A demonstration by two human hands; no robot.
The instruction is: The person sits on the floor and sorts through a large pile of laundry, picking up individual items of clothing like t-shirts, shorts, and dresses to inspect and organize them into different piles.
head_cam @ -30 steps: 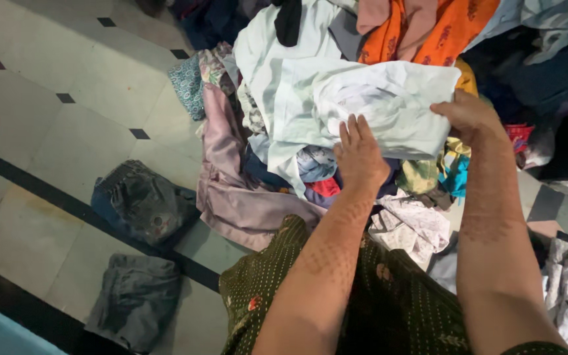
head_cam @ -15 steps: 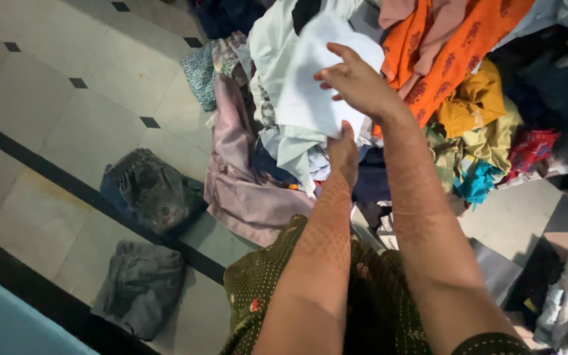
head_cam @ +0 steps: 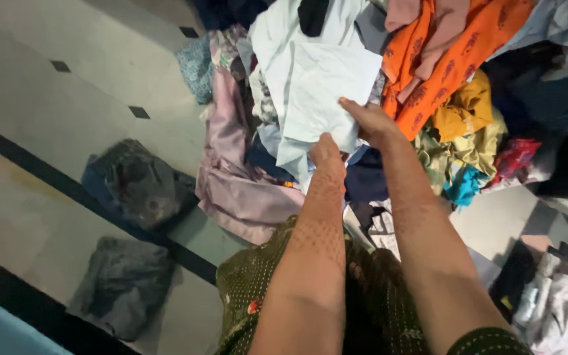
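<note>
Both my hands hold a pale blue-white cloth (head_cam: 327, 85), folded over, above a heap of mixed clothes. My left hand (head_cam: 327, 154) grips its lower edge from below. My right hand (head_cam: 371, 121) pinches the cloth's right lower corner, fingers closed on the fabric. Under the cloth lie a pink-mauve garment (head_cam: 231, 171) and a dark navy piece (head_cam: 366, 177). An orange printed garment (head_cam: 451, 59) lies just right of my right hand. My dark green dotted clothing (head_cam: 264, 296) fills the bottom centre.
A mustard-yellow garment (head_cam: 465, 115) and a turquoise scrap (head_cam: 465, 184) lie to the right. Two folded dark grey garments (head_cam: 142, 181) (head_cam: 123, 286) sit on the tiled floor (head_cam: 67, 98) at left. White and grey clothes (head_cam: 560, 309) lie at bottom right.
The cloth has been folded narrower. My right hand swung leftwards to meet my left hand at the cloth's lower edge, and the view shifted left.
</note>
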